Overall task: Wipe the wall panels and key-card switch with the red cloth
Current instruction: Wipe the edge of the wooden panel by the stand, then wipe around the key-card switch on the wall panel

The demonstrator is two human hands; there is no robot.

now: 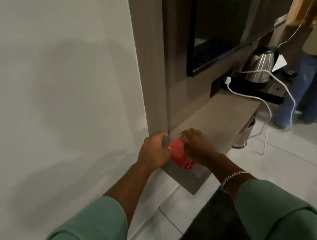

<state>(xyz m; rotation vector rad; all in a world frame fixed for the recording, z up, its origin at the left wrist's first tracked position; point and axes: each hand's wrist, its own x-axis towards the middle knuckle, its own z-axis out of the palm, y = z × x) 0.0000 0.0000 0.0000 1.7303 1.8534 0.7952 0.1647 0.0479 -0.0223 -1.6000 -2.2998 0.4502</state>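
Note:
A bunched red cloth (178,153) sits between my two hands, low down at the front edge of a tall brown wood wall panel (151,61). My left hand (153,152) grips the cloth's left side with fingers curled around the panel's edge. On the cloth's right side, my right hand (196,145) holds it too. A white wall (49,83) runs to the left of the panel. No key-card switch shows in this view.
A brown shelf (223,116) juts out right of the panel, carrying a steel kettle (259,67) on a black tray with a white cable (261,99) hanging to the floor. A dark screen (221,22) hangs above. Another person's legs (306,91) stand at far right.

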